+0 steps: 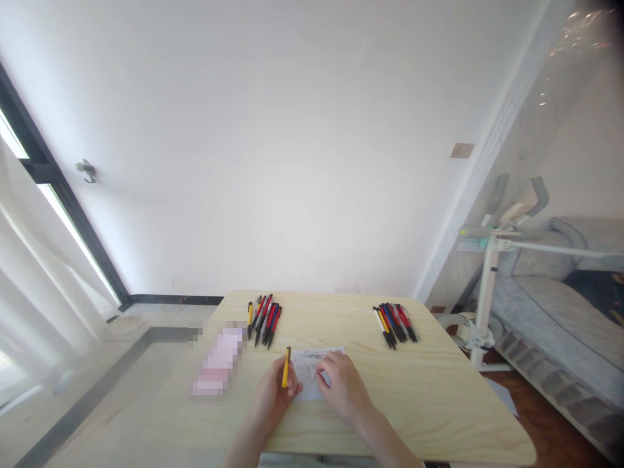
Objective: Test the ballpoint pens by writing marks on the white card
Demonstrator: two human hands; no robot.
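Note:
My left hand [271, 396] is closed around a yellow pen [285, 369] with a black end, held nearly upright. Under and between my hands lies a small white sheet of paper [306, 372] with dark scribbles near its top. My right hand [345, 389] rests over the paper's right side, thumb and fingers curled together in a pinch; whatever they hold, if anything, is hidden. Beyond my left hand lies a group of pens [266, 320] in red, grey, black and yellow. A second group of pens [396, 324] lies farther right, in white, yellow, blue, red and grey.
The light wooden table [429, 403] has rounded corners and stands near a white wall [312, 162]. A blurred pinkish item [219, 364] shows at its left edge. To the right are white exercise equipment [485, 292] and a grey sofa [550, 305]. White curtains [43, 279] hang at left.

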